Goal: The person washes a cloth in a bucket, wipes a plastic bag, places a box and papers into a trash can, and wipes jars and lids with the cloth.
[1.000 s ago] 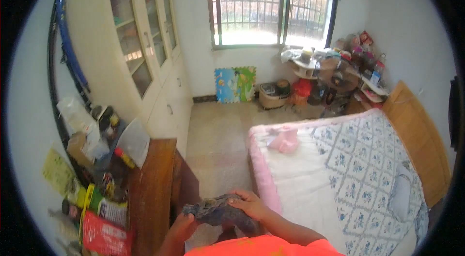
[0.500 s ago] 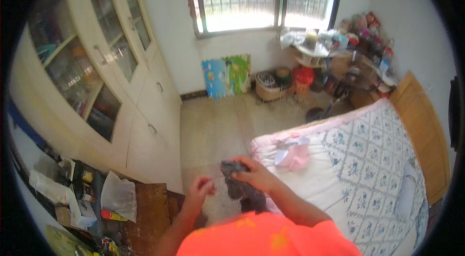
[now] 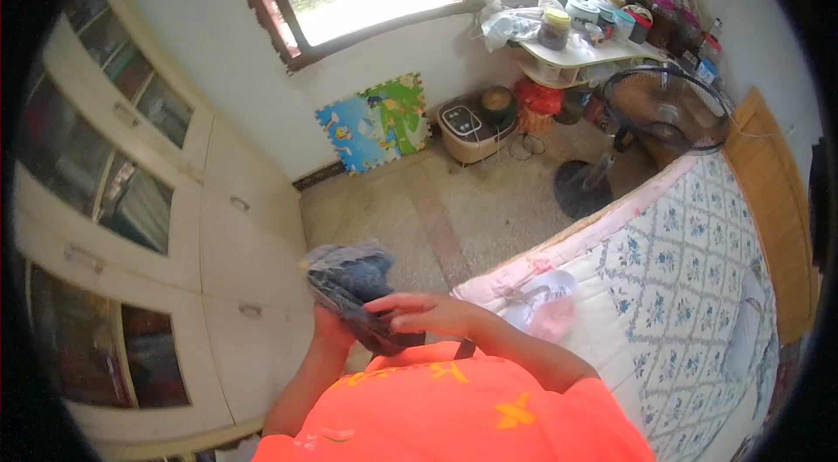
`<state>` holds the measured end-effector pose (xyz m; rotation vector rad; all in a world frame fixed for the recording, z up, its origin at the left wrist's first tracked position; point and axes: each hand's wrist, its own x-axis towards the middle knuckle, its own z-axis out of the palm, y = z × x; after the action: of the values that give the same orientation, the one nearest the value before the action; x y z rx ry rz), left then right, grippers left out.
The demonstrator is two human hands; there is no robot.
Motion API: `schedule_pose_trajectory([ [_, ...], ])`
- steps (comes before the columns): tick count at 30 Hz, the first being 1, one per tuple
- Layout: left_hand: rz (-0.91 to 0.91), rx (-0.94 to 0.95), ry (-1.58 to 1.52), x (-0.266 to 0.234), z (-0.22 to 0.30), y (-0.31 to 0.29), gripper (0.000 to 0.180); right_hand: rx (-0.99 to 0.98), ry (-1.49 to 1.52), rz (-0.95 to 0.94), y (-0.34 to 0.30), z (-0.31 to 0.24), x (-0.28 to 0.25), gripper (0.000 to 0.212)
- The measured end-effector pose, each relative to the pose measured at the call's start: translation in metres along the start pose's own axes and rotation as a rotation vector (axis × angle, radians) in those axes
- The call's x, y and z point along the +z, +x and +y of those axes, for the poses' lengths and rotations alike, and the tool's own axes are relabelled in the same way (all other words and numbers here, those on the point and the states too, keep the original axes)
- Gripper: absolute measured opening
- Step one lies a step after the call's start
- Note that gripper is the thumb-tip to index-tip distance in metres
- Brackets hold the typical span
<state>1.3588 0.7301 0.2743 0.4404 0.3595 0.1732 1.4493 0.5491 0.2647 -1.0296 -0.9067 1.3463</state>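
Hands meet low in the middle of the frame, just above the orange shirt. Left hand sits under a bundle of dark grey-blue cloth, gripping it from below; its fingers are hidden by the fabric, so I cannot tell how they lie. Right hand comes across from the right, palm down on the bundle's lower edge, fingers stretched out and slightly spread, tips resting on the cloth. The bundle itself hangs over the floor, between the cream cabinet on the left and the corner of the bed on the right.

On to the containers. Cabinet first: glass doors at upper left and lower left, dark stacked contents behind them, too dim to name. Up at the top right, a white corner shelf carries a crowd of jars and tubs, one dark jar with a yellow lid standing out; what fills them I cannot tell. Below the window, a squat beige appliance sits on the floor beside a colourful foam mat leaning on the wall. A standing fan stands near the bed's foot, and a pink and white garment lies on the quilt just right of the right hand.
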Motion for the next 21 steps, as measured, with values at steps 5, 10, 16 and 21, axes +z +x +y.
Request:
schedule_pose_trajectory([
  [5,-0.331,-0.039,0.837,-0.024,0.065,0.099,0.042,-0.120,0.541,0.417,0.040,0.027,-0.085,0.042],
  [10,-1.059,0.600,2.006,0.065,0.066,0.185,0.048,-0.571,0.167,0.470,0.085,0.037,-0.136,0.051],
  [16,-0.848,0.254,1.484,0.055,0.070,0.279,0.038,-0.248,-0.370,0.939,0.093,0.029,-0.198,0.038],
  [21,-0.319,-0.179,1.236,0.028,0.059,0.356,0.019,-0.036,-0.415,1.111,0.046,-0.014,-0.248,0.036],
])
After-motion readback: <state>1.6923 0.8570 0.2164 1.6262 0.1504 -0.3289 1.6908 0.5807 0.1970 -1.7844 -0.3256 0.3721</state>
